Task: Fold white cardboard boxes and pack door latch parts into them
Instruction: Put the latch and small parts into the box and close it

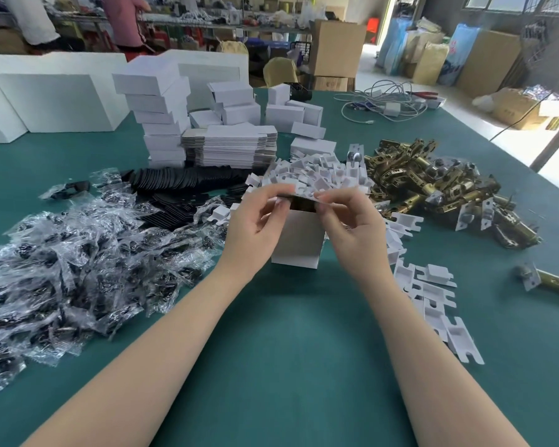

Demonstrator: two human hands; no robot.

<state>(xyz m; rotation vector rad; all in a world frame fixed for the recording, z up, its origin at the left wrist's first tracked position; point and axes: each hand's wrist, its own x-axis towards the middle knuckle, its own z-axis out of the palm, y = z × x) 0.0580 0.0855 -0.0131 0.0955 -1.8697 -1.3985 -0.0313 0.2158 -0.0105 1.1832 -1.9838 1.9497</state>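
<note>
White cardboard box [299, 240] stands upright on the green desk [291, 343] directly under my grip, open end up, so I can work its top from above while its base stays braced on the desk. My left hand [255, 221] pinches the top edge on its left side, and my right hand [349, 221] pinches the top edge on the right; thumbs and forefingers are closed on the rim or flap there, other fingers loosely curled. Something dark and brassy shows inside the mouth; I cannot tell exactly what.

Left of my grip sprawls the heap of clear plastic packets [71, 253], its fringe near my left wrist. Beyond my grip lie black plates [188, 185], and further back the stack of flat box blanks [233, 146] and folded boxes [162, 114]. Right of my grip sits the pile of brass door latches [433, 182], within easy reach, I judge. White card inserts [433, 295] trail just beside my right forearm.

Open desk lies only toward me, between my forearms; swinging an elbow outward would likely scatter inserts.
</note>
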